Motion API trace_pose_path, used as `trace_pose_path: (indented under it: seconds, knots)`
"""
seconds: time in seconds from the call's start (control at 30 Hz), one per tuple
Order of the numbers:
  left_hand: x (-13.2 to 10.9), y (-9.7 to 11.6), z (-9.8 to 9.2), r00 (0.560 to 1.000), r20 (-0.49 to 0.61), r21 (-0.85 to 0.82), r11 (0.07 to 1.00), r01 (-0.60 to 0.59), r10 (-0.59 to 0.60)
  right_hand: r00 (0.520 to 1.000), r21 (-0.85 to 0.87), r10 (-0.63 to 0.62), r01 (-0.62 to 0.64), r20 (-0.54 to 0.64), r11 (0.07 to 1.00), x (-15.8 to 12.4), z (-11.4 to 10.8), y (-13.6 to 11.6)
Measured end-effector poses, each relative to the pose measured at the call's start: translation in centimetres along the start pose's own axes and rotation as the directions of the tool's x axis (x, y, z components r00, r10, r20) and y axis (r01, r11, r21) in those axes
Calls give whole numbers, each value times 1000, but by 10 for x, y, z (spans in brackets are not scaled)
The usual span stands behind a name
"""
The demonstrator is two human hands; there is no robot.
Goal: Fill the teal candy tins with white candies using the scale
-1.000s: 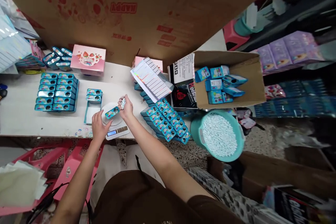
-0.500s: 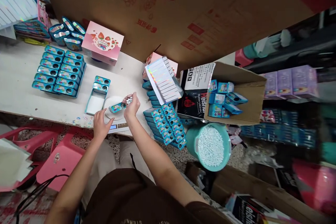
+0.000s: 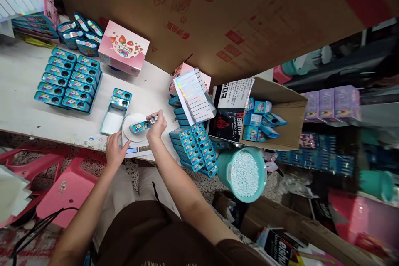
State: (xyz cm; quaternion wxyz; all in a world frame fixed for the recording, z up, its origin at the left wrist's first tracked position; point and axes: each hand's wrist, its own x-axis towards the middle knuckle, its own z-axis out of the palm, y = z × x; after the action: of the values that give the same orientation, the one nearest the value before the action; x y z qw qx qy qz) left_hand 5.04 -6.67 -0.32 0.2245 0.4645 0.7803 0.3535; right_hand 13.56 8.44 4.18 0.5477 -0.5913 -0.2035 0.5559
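A small blue tin [image 3: 140,126] lies on the round white pan of a kitchen scale [image 3: 131,133] at the table's front edge. My right hand [image 3: 156,124] is closed round a few small white candies and hovers at the tin's right end. My left hand [image 3: 114,150] rests by the scale's front left edge, fingers curled; nothing shows in it. A teal bucket [image 3: 242,174] full of white candies stands on the floor to the right.
Rows of blue tins in a tray [image 3: 67,86] sit left on the white table [image 3: 25,108]. An open blue tray [image 3: 114,114] holds two tins. More tins are stacked [image 3: 195,147] right of the scale. A cardboard box [image 3: 280,112] holds blue packs. Pink stools [image 3: 67,187] stand below.
The tin went from my left hand onto the scale pan. My left hand drew back to the scale's front edge. My right hand came down to the tin's end.
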Motion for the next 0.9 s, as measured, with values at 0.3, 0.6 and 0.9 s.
trace_pose_path:
  seconds: [0.3,0.6,0.9]
  knots:
    - [-2,-3,-2,1000,-20,1,1000,-4,4,1000,12,7,-6,-10,1000,-2,3,-1]
    - [1,-3,-5,999,-38,17,1000,-16,17,1000,-28,9,-10,-6,1000,-4,1,-5]
    - [1,-4,-4,999,-38,13,1000,-20,21,993,5,110,-110,-41,994,0,-3,-14]
